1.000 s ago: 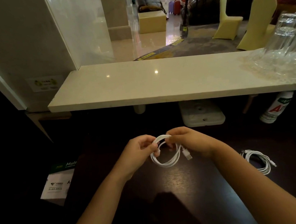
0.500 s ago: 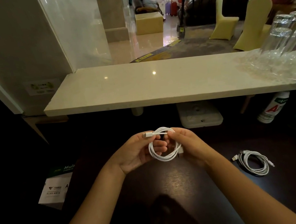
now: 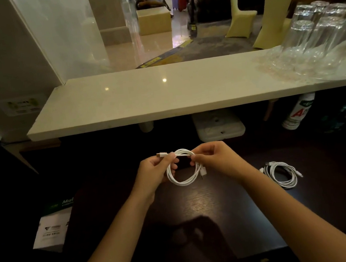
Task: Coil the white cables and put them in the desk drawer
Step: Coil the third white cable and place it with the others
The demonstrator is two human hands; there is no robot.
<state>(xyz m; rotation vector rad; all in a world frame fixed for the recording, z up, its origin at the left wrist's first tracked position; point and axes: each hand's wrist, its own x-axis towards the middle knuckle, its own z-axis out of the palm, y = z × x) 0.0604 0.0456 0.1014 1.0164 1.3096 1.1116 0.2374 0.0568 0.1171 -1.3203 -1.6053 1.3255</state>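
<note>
**Both hands hold a coiled white cable above the dark desk**

The person's left hand (image 3: pixel 155 172) and right hand (image 3: pixel 212 160) meet over the dark wooden desk top (image 3: pixel 200 215), each closed in a pinch on the top of a round coil of thin white cable (image 3: pixel 183 169). The loops hang down between the two hands. One small connector end (image 3: pixel 161 154) sticks out to the left past the left fingers; the other plug (image 3: pixel 203 172) hangs at the coil's right side, under the right hand.

A second coiled white cable (image 3: pixel 282 173) lies flat on the desk, well apart, to the right of the right forearm. A pale stone counter (image 3: pixel 162 92) runs across behind, with upturned clear drinking glasses (image 3: pixel 319 30) at its right end.
</note>
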